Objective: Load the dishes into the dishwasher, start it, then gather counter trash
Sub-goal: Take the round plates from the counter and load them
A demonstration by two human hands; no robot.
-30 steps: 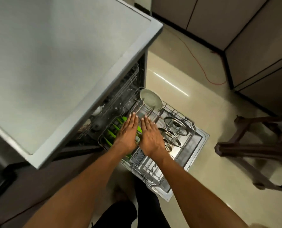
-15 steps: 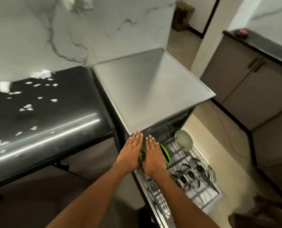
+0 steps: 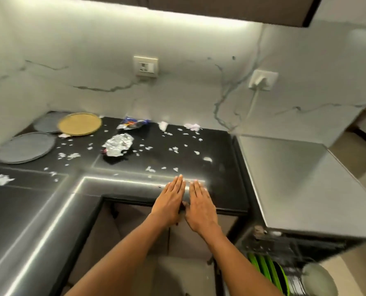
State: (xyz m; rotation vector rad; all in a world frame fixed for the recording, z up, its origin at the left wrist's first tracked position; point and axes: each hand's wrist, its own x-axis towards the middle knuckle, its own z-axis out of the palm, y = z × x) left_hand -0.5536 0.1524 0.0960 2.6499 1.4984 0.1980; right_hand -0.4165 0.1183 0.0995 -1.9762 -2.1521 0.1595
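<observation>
Black stone counter (image 3: 210, 146): we see it strewn with scraps; if we sweep carelessly along its front edge, bits could fall to the floor.
Steel-topped dishwasher (image 3: 295, 178): it stands just right of the counter with its rack pulled out at lower right; we judge the door could trip us when we turn back with plates.
Round grey plates and flat gold plate (image 3: 79, 124): they lie at the counter's far left, well apart from our hands, not yet loaded; a long reach over litter could make one slip.
Green plates in the rack (image 3: 267, 272): already standing on edge; a hard push of the rack could rattle them.
Crumpled silver foil wrapper (image 3: 119, 144): mid-counter; light, may skid away.
Torn white paper scraps (image 3: 71, 155): tiny, easily missed.
Left hand (image 3: 169, 201): flat, fingers straight and together, holding nothing, over the counter's front edge.
Right hand (image 3: 200, 207): the same, just beside it.
</observation>
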